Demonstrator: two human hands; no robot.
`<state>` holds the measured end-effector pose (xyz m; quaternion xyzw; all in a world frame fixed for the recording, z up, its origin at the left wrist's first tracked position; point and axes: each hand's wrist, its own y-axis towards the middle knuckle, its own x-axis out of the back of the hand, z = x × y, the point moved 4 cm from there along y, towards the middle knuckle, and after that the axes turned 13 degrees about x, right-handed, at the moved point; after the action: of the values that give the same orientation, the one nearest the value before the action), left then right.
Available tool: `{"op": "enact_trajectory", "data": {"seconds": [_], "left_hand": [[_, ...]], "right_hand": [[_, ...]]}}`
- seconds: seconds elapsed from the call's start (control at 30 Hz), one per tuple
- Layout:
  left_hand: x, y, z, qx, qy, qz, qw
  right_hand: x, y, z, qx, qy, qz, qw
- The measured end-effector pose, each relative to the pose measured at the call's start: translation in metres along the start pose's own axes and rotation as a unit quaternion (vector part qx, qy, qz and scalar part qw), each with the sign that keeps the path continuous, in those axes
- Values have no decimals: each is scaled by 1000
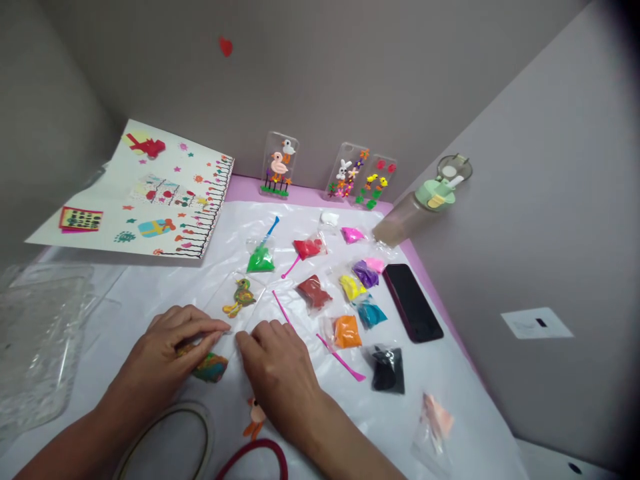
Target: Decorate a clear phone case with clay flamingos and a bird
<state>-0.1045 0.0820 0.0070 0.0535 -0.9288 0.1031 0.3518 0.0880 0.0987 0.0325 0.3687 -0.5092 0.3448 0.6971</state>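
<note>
My left hand [187,340] has its thumb and index finger pinched together; whatever is between them is too small to make out. Under its palm lies a marbled green, orange and blue clay lump [213,368]. Close by on the right, my right hand [280,360] is curled, fingertips turned down, and what they grip is hidden. Just beyond both hands, a flat clear piece [257,288] bears a green and brown clay duck [243,293]. A peach clay bird [256,417] with orange legs sits partly behind my right wrist.
Bags of coloured clay, such as orange [347,331] and black [387,369], spread rightward with pink tools [343,358]. A phone [413,303] and bottle [407,217] stand right. Decorated clear cases [279,163] lean behind. A drawn card [175,173] and plastic box [43,347] are left.
</note>
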Motion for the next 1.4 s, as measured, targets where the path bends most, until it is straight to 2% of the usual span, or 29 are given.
{"op": "enact_trajectory", "data": {"seconds": [0.23, 0.5, 0.7, 0.93, 1.23, 1.4], "left_hand": [[-4, 1, 4, -5, 1, 6, 1000], [-3, 1, 2, -48, 25, -20, 998], [-3, -3, 2, -74, 42, -29, 996], [-3, -4, -3, -108, 60, -61, 991], [15, -8, -10, -110, 113, -113, 981], [7, -9, -13, -134, 139, -79, 978]], "right_hand": [[6, 3, 6, 10, -29, -34, 999], [15, 8, 13, 16, -18, 1, 1000], [11, 10, 18, 43, -36, 8, 998], [5, 10, 19, 38, -36, 19, 998], [-1, 13, 17, 33, -43, 25, 998], [0, 13, 16, 30, -35, 37, 998]]}}
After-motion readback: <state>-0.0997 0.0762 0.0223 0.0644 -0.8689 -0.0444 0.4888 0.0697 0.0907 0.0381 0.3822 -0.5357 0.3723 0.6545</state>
